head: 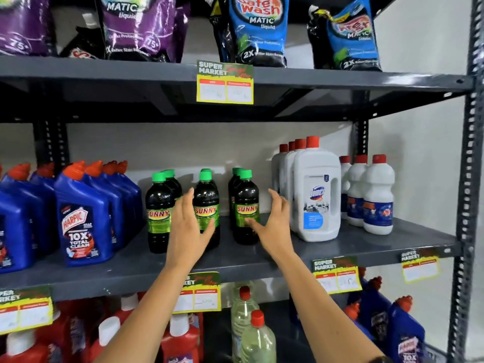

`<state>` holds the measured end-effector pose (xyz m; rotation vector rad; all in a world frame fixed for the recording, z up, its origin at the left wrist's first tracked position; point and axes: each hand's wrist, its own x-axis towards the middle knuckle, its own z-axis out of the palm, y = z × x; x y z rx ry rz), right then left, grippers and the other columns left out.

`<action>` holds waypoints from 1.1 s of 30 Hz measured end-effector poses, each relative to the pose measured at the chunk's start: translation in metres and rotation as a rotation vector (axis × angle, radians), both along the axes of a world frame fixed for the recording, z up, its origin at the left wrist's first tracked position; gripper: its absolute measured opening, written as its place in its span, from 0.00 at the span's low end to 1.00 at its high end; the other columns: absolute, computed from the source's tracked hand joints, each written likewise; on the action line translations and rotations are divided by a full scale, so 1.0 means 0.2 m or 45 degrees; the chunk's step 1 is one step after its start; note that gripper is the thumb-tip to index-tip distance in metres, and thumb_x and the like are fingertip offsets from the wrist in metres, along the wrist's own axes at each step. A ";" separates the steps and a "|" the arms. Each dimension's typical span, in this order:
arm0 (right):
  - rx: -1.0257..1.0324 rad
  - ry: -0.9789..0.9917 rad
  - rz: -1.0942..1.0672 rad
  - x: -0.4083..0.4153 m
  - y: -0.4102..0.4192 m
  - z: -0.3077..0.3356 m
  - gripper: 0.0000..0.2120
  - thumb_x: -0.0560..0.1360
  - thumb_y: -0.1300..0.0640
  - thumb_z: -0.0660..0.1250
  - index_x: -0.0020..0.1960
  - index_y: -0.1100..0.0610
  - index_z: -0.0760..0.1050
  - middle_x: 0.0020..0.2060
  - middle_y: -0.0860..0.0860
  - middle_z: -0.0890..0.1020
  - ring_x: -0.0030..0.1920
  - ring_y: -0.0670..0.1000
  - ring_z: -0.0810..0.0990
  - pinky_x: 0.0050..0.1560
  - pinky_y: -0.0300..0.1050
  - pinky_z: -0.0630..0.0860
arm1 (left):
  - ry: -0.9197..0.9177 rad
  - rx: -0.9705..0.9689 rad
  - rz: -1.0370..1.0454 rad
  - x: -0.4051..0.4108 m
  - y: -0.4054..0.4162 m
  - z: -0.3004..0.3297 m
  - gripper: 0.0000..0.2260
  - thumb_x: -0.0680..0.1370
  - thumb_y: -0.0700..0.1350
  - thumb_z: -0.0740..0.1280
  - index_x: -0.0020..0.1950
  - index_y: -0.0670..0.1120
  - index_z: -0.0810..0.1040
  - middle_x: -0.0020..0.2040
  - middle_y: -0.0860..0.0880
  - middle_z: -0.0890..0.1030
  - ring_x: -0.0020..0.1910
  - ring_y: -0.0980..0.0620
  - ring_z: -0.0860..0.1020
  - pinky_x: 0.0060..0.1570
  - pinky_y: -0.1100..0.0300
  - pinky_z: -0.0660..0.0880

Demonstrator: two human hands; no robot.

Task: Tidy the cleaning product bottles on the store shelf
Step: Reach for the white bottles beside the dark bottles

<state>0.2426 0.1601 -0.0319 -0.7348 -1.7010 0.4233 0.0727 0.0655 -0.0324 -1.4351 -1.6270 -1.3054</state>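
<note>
From the head camera, both arms reach up to the middle shelf (pixel 340 247) of a grey metal rack. The left hand (pixel 187 226) is spread flat, fingers loose, right in front of the middle row of dark bottles with green caps (pixel 207 205); whether the palm touches the front bottle I cannot tell. The right hand (pixel 272 226) is also spread, thumb out toward the right-hand row of the same dark bottles (pixel 246 208), gripping nothing. A third row of them (pixel 159 210) stands just left of the left hand. Blue bottles with red spouts (pixel 83 218) fill the shelf's left side. To the right of the hands stand big white jugs with red caps (pixel 315 200), then smaller white bottles (pixel 377 197) near the rack post. Purple and blue detergent pouches (pixel 258 30) sit on the shelf above, over a yellow price tag (pixel 225 82).
</note>
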 end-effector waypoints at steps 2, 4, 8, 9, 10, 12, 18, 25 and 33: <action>0.111 0.081 -0.113 0.14 0.01 0.03 0.34 0.69 0.59 0.74 0.71 0.56 0.62 0.66 0.57 0.66 0.65 0.52 0.67 0.64 0.36 0.61 | 0.124 0.017 0.009 0.07 0.01 0.00 0.30 0.74 0.47 0.70 0.72 0.40 0.63 0.68 0.41 0.69 0.69 0.45 0.66 0.70 0.52 0.65; 0.106 0.176 -0.285 0.35 0.07 0.04 0.31 0.69 0.60 0.74 0.68 0.59 0.65 0.64 0.58 0.69 0.61 0.54 0.68 0.60 0.37 0.63 | 0.132 -0.092 -0.089 0.18 0.08 -0.01 0.26 0.73 0.47 0.71 0.68 0.42 0.68 0.63 0.43 0.71 0.65 0.47 0.69 0.67 0.56 0.67; -0.194 0.101 -0.654 0.77 0.27 0.05 0.37 0.67 0.59 0.75 0.70 0.66 0.61 0.64 0.67 0.69 0.65 0.67 0.67 0.64 0.58 0.64 | -0.355 -0.523 -0.547 0.54 0.32 -0.01 0.24 0.71 0.47 0.74 0.63 0.42 0.71 0.56 0.46 0.74 0.54 0.50 0.75 0.57 0.58 0.72; -0.313 0.053 -0.711 0.86 0.32 0.04 0.41 0.67 0.57 0.75 0.72 0.66 0.58 0.67 0.68 0.66 0.67 0.67 0.65 0.66 0.59 0.63 | -0.496 -0.614 -0.624 0.63 0.37 0.00 0.26 0.71 0.47 0.75 0.65 0.42 0.69 0.56 0.46 0.75 0.53 0.50 0.75 0.56 0.58 0.73; -0.427 0.009 -0.748 0.96 0.38 0.02 0.44 0.67 0.54 0.75 0.74 0.65 0.54 0.69 0.67 0.64 0.69 0.67 0.63 0.67 0.60 0.63 | -0.621 -0.672 -0.668 0.68 0.45 -0.01 0.29 0.70 0.47 0.76 0.66 0.43 0.68 0.55 0.46 0.75 0.53 0.50 0.76 0.55 0.57 0.74; -0.605 -0.107 -0.758 1.15 0.48 -0.02 0.51 0.66 0.50 0.76 0.76 0.62 0.47 0.72 0.65 0.59 0.72 0.66 0.60 0.68 0.61 0.62 | -0.741 -0.729 -0.713 0.77 0.55 -0.02 0.32 0.66 0.49 0.78 0.65 0.44 0.69 0.54 0.48 0.78 0.53 0.49 0.78 0.58 0.53 0.75; -0.730 -0.407 -0.517 1.38 0.73 -0.03 0.52 0.61 0.46 0.78 0.73 0.59 0.51 0.64 0.61 0.76 0.63 0.63 0.76 0.63 0.60 0.72 | -0.848 -0.835 -0.795 0.92 0.66 0.02 0.26 0.67 0.36 0.76 0.63 0.43 0.75 0.58 0.49 0.79 0.53 0.53 0.77 0.53 0.63 0.70; -0.595 -0.503 -0.610 1.36 0.76 -0.06 0.41 0.61 0.40 0.75 0.66 0.55 0.63 0.61 0.56 0.79 0.62 0.60 0.76 0.63 0.59 0.70 | -0.903 -0.840 -0.756 0.94 0.67 0.01 0.25 0.68 0.35 0.76 0.63 0.42 0.75 0.60 0.46 0.79 0.52 0.53 0.76 0.53 0.63 0.69; -0.603 -0.590 -0.630 1.36 0.79 -0.08 0.43 0.64 0.38 0.72 0.71 0.55 0.59 0.64 0.57 0.77 0.65 0.61 0.73 0.65 0.60 0.66 | -0.948 -0.844 -0.790 0.95 0.67 0.01 0.25 0.68 0.36 0.76 0.63 0.44 0.75 0.61 0.46 0.79 0.54 0.54 0.76 0.56 0.62 0.68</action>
